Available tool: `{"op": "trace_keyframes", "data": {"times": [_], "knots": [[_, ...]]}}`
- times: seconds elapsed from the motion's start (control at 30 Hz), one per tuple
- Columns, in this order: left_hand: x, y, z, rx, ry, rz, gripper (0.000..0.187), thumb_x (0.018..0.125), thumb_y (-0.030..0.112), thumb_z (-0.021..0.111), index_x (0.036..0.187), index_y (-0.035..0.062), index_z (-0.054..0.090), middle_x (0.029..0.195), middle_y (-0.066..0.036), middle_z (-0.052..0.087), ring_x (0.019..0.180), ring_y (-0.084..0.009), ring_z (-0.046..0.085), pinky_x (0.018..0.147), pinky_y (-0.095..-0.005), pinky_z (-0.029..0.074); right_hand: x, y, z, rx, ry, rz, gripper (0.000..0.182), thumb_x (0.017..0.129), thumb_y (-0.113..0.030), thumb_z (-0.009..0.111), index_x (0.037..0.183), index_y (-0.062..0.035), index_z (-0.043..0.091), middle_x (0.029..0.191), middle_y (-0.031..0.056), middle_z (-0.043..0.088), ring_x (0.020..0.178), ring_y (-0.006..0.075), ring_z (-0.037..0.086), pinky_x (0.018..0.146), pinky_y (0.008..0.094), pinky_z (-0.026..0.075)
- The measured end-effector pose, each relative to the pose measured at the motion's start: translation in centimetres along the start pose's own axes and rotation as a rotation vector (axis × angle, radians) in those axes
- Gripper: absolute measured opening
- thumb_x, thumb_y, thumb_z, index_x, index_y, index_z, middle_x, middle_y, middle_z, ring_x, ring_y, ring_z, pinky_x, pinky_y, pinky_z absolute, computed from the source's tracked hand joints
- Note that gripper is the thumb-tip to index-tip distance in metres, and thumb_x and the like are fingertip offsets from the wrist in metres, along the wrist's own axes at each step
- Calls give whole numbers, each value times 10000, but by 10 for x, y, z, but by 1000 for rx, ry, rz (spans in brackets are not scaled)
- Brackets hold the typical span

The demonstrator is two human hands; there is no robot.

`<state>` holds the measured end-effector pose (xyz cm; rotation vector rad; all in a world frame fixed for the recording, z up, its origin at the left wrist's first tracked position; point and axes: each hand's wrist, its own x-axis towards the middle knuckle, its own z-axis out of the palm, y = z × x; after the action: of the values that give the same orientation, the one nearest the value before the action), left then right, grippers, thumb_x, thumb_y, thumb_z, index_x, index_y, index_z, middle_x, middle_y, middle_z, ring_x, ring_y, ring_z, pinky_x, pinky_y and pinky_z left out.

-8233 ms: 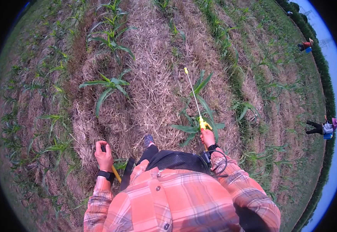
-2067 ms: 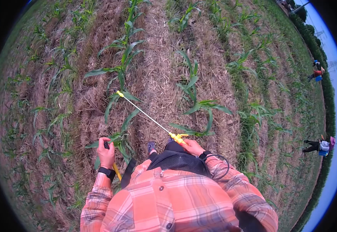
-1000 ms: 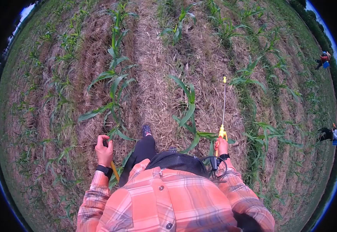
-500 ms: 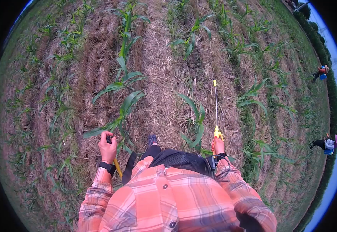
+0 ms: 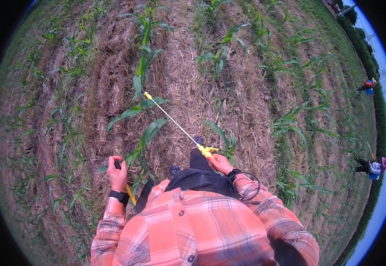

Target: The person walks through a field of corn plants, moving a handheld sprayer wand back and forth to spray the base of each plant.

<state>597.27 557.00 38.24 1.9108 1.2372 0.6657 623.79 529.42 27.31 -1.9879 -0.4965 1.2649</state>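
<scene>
My right hand [image 5: 222, 164] is closed around the yellow handle end of a spray wand [image 5: 175, 123]. The thin lance points forward and to the left, its yellow nozzle [image 5: 147, 95] beside the leaves of a corn plant [image 5: 145, 104]. On the left side, my left hand [image 5: 118, 176] grips the black end of a yellow pump lever [image 5: 131, 195]; part of that lever is hidden by the hand. Long green leaves [image 5: 149, 133] stand just ahead of the left hand. A black hose [image 5: 258, 188] curves by my right wrist.
Rows of young corn [image 5: 223, 48] run ahead over straw-covered soil [image 5: 182, 66]. My shoes [image 5: 197, 140] are between two rows. Two people, one in a pink hat [image 5: 384, 163], the other in a red top [image 5: 368, 84], are far off at the right with blue tanks.
The spray wand has swung from pointing straight ahead on the right to pointing forward-left. My right hand has come inward to my front. A second shoe now shows ahead.
</scene>
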Motion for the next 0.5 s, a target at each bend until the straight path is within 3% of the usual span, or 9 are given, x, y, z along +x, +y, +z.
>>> {"op": "trace_keyframes", "data": {"times": [0.17,0.23,0.3,0.4,0.5], "knots": [[34,42,11,52,100,51,115,696,18,536,766,51,451,519,31,377,457,-54,350,418,-214,286,57,2,-29,-38,-63,-63,329,781,-351,481,769,-32,559,595,48,555,555,154,530,535,292,411],[52,59,22,18,38,-12,118,707,1,526,775,57,447,573,40,382,509,-40,356,453,-194,300,66,-10,-49,-114,24,-98,306,805,-343,483,756,-48,546,577,3,522,511,86,486,468,216,381],[71,66,40,34,48,65,120,702,12,528,777,54,445,527,40,356,468,-43,333,424,-209,272,72,-9,-68,-32,77,-127,317,801,-359,477,736,-55,536,561,3,507,471,84,467,430,217,366],[95,79,62,19,16,79,119,703,15,530,779,53,447,533,37,353,473,-43,331,430,-208,274,87,5,-98,146,153,34,264,802,-332,474,709,-86,490,515,-21,460,372,72,388,339,222,301],[109,99,84,65,-20,64,116,702,17,530,780,51,450,541,29,360,472,-52,331,435,-214,282,88,20,-131,362,223,180,225,811,-308,466,713,-107,486,511,-32,461,367,60,398,328,205,301]]}}
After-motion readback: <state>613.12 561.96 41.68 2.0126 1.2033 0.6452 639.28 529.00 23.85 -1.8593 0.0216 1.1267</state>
